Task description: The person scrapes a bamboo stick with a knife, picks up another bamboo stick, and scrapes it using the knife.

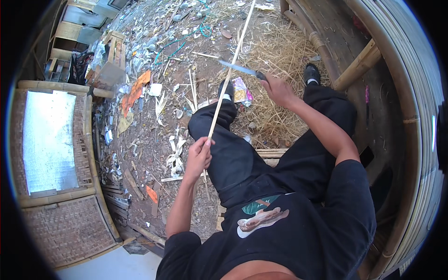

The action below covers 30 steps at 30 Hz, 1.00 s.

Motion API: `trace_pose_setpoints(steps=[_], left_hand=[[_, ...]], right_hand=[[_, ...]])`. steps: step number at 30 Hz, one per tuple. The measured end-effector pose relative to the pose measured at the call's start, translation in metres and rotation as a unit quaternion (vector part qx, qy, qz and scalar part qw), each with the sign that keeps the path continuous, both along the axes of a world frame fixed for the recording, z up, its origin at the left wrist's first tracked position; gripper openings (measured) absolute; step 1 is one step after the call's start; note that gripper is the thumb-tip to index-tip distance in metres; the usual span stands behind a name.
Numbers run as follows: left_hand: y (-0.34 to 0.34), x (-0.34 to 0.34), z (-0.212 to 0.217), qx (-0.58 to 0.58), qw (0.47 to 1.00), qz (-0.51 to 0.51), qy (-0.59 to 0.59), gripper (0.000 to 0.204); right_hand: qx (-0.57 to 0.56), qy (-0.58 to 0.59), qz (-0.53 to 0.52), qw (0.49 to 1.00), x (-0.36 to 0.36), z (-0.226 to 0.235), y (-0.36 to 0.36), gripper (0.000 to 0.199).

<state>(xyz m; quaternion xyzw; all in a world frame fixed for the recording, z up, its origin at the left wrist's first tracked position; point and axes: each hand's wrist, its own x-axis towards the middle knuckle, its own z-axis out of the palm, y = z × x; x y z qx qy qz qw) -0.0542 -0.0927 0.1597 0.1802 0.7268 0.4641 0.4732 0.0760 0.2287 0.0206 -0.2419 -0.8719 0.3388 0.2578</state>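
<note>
A long, thin, pale bamboo strip (224, 88) slants up and away across the view, its far end running off the top edge. Near its lower end my left hand (199, 156) is closed around it, beside my left knee. My right hand (279, 92) grips the dark handle of a knife (240, 68). The knife's long blade points left and crosses the strip well above my left hand. Whether the edge touches the strip I cannot tell.
Litter, orange scraps (135, 92) and wood pieces cover the dirt ground at left. Dry straw-like shavings (280, 56) lie between my feet. A woven bamboo panel (65, 228) stands at left, a wooden crate (111, 58) beyond it. Bamboo poles (359, 65) border the right side.
</note>
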Motion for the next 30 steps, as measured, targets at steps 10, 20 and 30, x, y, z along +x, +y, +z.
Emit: trace_pose_setpoints(steps=[10, 20, 30], left_hand=[[-0.063, 0.051, -0.003, -0.036, 0.989, 0.067, -0.124, 0.020], [-0.091, 0.068, 0.007, -0.062, 0.984, 0.074, -0.152, 0.017], [-0.121, 0.080, 0.023, -0.108, 0.981, 0.064, -0.151, 0.019]], right_hand=[[-0.004, -0.103, -0.034, 0.994, -0.006, -0.033, -0.002, 0.033], [-0.014, -0.155, -0.035, 0.987, 0.006, -0.047, 0.020, 0.036], [-0.055, -0.222, -0.131, 0.965, 0.020, -0.058, 0.064, 0.039]])
